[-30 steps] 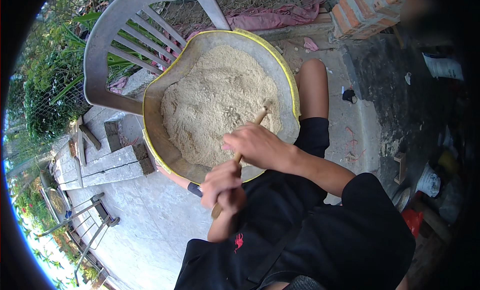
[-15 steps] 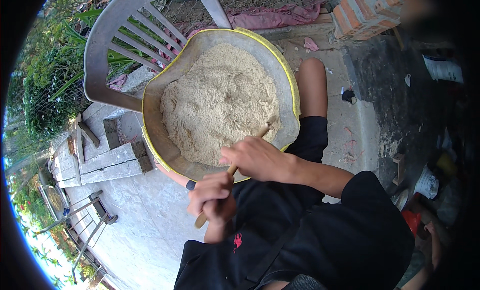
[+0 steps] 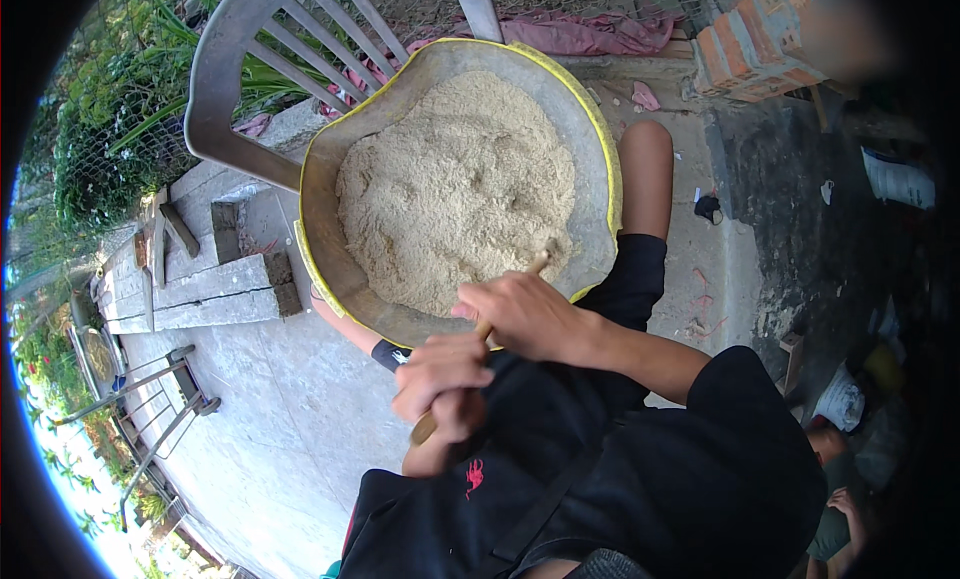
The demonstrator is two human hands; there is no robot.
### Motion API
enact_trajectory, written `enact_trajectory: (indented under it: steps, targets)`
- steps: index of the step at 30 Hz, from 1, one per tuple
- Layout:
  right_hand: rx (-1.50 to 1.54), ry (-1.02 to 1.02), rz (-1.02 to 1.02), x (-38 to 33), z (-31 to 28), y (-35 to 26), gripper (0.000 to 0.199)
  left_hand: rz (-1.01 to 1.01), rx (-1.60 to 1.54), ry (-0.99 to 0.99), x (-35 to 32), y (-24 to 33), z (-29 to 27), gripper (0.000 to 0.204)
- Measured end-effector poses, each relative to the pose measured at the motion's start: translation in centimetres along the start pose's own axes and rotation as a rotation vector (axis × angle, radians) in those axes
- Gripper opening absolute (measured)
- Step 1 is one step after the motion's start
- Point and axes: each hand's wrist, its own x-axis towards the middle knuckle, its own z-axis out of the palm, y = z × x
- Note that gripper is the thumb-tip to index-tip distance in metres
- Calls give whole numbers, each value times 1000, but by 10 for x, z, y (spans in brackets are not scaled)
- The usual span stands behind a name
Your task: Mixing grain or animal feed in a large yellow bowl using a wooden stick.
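Note:
A wooden stick [image 3: 486, 328] slants across the near rim of a wide grey basin [image 3: 592, 129] with a yellow edge. My left hand [image 3: 440, 387] is closed around its lower part, and the butt sticks out below that fist. Higher up, my right hand [image 3: 525, 314] grips the same stick just over the rim. The stick's far tip rests at the near right edge of a heap of pale, coarse meal [image 3: 450, 179]. Dents and small lumps mark the heap's surface. The basin sits in front of my body, between my legs.
A grey plastic chair [image 3: 225, 89] stands behind the basin. Concrete blocks [image 3: 210, 304] and a metal-framed cart [image 3: 185, 379] are at the left on the concrete floor. A brick pillar [image 3: 755, 44] rises at the far right. Another person [image 3: 835, 509] is partly visible at the lower right.
The whole view has shifted slightly, so the basin and chair appear farther right and higher. Both hands keep hold of the stick, its tip still at the meal's near right edge.

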Motion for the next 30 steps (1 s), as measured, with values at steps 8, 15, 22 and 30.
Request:
enact_trajectory:
  steps: [8, 15, 22, 30]
  targets:
    - [56, 26, -114, 33, 21, 2, 20, 179, 172, 111, 2, 3, -7, 17]
    - [72, -39, 40, 22, 49, 11, 11, -62, 447, 184, -23, -12, -28, 22]
    - [83, 81, -178, 38, 33, -22, 22, 194, 82, 123, 7, 24, -22, 20]
    - [53, -78, -6, 21, 36, 28, 17, -105, 191, 247, -31, -24, -17, 17]
